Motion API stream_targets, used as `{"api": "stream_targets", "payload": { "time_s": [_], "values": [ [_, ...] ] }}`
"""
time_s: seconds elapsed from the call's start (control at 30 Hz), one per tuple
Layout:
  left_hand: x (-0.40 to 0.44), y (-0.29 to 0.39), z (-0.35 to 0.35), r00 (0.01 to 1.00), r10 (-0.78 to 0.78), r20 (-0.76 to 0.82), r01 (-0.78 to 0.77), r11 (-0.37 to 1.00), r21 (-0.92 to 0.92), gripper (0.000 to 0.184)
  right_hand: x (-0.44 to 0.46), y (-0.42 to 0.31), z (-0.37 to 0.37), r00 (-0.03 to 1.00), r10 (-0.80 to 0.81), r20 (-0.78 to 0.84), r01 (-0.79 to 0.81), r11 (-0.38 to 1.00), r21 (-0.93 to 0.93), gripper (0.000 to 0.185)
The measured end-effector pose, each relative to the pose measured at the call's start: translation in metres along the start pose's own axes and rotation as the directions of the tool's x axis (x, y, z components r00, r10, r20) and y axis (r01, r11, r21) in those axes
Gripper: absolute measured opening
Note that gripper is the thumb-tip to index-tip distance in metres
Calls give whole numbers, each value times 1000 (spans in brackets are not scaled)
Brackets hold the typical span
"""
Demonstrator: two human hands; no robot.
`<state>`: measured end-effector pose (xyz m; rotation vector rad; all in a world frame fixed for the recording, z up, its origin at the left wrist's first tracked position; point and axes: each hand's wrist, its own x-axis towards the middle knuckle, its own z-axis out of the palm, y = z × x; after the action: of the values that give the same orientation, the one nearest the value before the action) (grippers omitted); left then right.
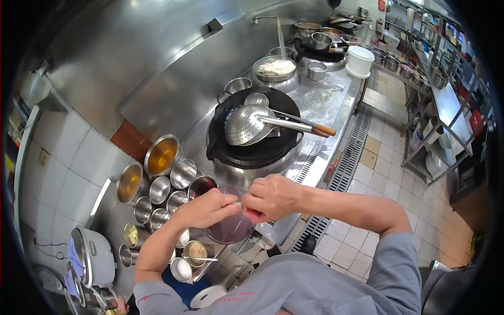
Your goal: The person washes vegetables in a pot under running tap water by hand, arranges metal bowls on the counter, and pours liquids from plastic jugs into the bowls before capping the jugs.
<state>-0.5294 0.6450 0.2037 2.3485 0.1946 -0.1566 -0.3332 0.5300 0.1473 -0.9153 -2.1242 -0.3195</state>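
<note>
A see-through container [229, 230] with a pinkish tint hangs in front of my body, at the counter's edge. My left hand [206, 210] is closed on its upper left side, thumb pointing right. Against its right side, my right hand [272, 197] is curled into a fist. A small red piece [253, 214] shows under those fingers; its kind is hidden. Just beyond the hands stands a metal pot of dark red liquid [203, 185]. Left of them are several steel pots, including one of amber liquid [161, 154], and a bowl of white powder [181, 269].
A black wok [218, 144] ahead bears a perforated strainer [242, 126] and a ladle, handles pointing right. Farther back are a pan of white food [274, 69] and a white bucket [360, 62]. A rice cooker [100, 257] stands lower left; a floor grate [344, 152] runs right.
</note>
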Motion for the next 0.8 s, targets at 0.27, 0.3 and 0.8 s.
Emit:
{"api": "stream_targets", "payload": {
  "time_s": [0.27,0.3,0.8],
  "values": [
    [45,21,12,992,-96,-86,89,993,-80,37,-27,4,-61,775,546,319,-622,749,228,29],
    [51,26,12,990,-103,-100,95,992,-81,37,-27,6,-62,618,645,450,-781,572,252,29],
    [50,0,29,976,-2,-216,49,976,210,35,-27,30,-47,756,418,503,-611,727,313,29]
  ]
}}
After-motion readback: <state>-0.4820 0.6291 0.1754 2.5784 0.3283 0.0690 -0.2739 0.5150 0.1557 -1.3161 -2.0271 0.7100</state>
